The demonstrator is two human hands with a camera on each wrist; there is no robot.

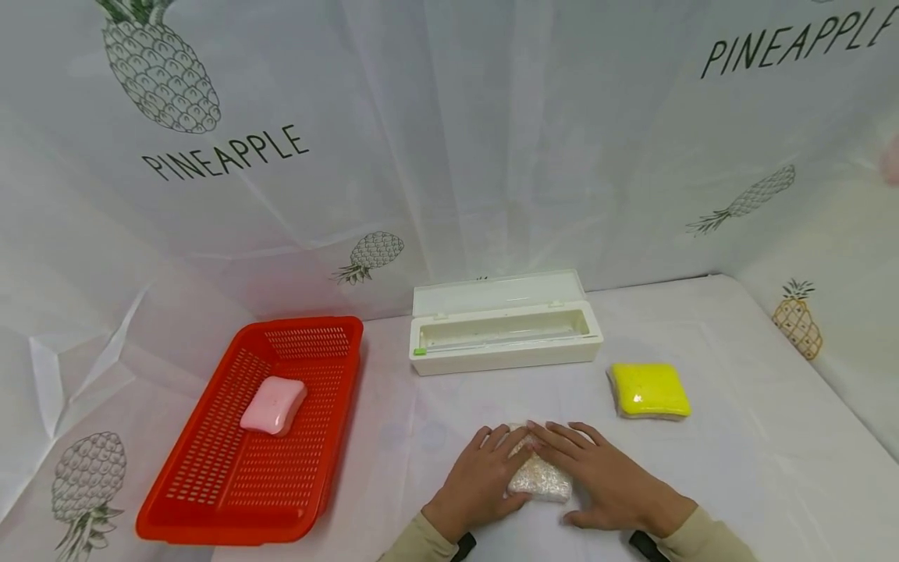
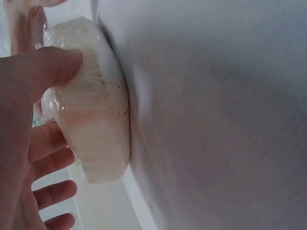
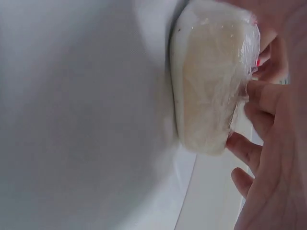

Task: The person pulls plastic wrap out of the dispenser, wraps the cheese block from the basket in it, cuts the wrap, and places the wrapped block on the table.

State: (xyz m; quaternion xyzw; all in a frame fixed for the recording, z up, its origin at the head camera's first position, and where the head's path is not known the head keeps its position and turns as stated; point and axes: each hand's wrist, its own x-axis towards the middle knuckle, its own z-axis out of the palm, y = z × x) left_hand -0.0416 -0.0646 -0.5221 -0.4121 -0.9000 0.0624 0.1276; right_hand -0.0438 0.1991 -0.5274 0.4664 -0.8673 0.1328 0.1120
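A pale block wrapped in clear plastic film (image 1: 541,478) lies on the table between the two hands. My left hand (image 1: 481,476) holds its left side, with the thumb (image 2: 64,67) on the near face and the fingers bent over toward the far edge. From the right, my right hand (image 1: 607,480) rests its extended fingers (image 3: 242,146) on the film along the top, its thumb apart from the block. Crinkled film (image 3: 242,57) bunches on the upper side in the right wrist view. The block's underside is hidden.
At the left stands a red basket (image 1: 326,468) with a pink block (image 1: 274,405) inside. Behind the hands is a long white box (image 1: 506,359), its lid (image 1: 499,293) raised. A yellow block (image 1: 651,389) lies at the right. A printed curtain surrounds the table.
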